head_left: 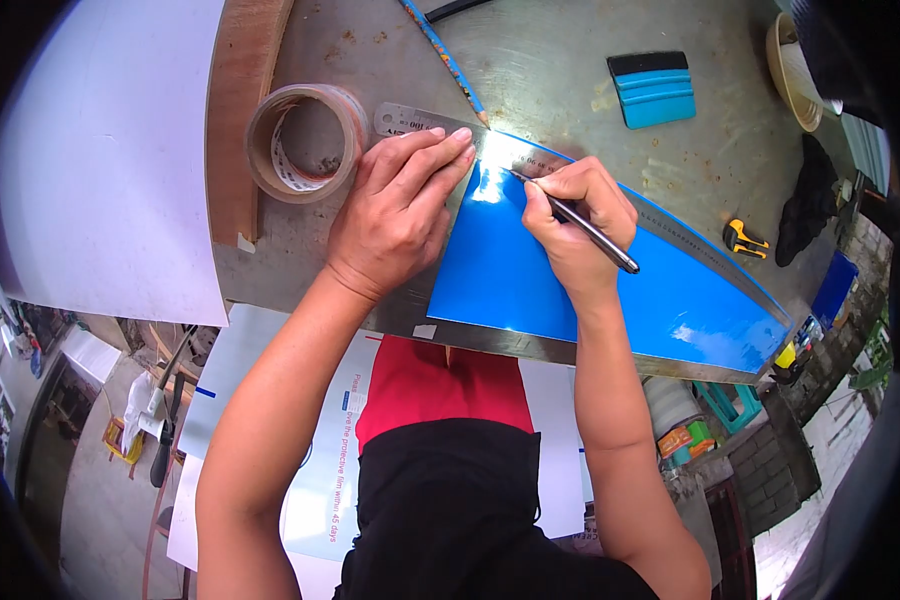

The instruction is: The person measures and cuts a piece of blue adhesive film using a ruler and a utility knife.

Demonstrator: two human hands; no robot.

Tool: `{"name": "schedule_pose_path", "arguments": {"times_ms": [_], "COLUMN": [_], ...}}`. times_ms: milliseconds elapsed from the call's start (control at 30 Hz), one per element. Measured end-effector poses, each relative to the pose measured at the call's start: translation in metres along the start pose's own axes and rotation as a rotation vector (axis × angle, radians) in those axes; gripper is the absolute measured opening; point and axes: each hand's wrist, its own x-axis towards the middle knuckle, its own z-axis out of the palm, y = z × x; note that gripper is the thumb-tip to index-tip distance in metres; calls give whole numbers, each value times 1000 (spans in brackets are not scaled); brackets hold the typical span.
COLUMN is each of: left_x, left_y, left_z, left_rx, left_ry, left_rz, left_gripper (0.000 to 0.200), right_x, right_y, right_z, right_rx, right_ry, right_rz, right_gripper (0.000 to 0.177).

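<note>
My left hand (402,205) lies with its fingers stretched out on one end of a long metal ruler (685,240), pressing it down. Under the ruler is a glossy blue sheet (515,265), and the ruler runs along its far edge. A slim dark pen (595,238) is pinched in my right hand (588,210). Its tip points at the blue sheet beside the ruler's near edge; glare makes exact contact hard to judge. Near the ruler's left end, a patterned blue pencil (445,60) lies with its point toward the sheet's corner.
A roll of tape (260,145) stands left of my left hand, by a wooden strip (240,100) and a large white sheet (100,150). Farther right on the metal table (540,60) are a blue squeegee (655,92), a yellow cutter (744,240) and black cloth (808,200).
</note>
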Motion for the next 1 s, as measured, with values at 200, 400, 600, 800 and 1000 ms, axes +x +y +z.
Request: {"name": "schedule_pose_path", "arguments": {"times_ms": [200, 400, 600, 800, 1000], "left_x": [0, -1, -1, -1, 1], "left_y": [0, 0, 0, -1, 1], "left_z": [0, 0, -1, -1, -1], "left_rx": [-9, -9, -15, 0, -41], "left_ry": [-5, -6, -6, -2, 16], "left_rz": [-6, -4, -6, 3, -13], "left_gripper": [62, 62, 61, 51, 55], "right_x": [-1, -2, -3, 0, -1], "right_y": [0, 0, 0, 1, 1], "right_z": [0, -2, -2, -1, -2], "right_rx": [16, -13, -2, -20, 2], "right_ry": [-2, -17, -34, -10, -14], "right_rz": [18, 25, 38, -16, 0], "right_gripper": [19, 19, 21, 20, 20]}}
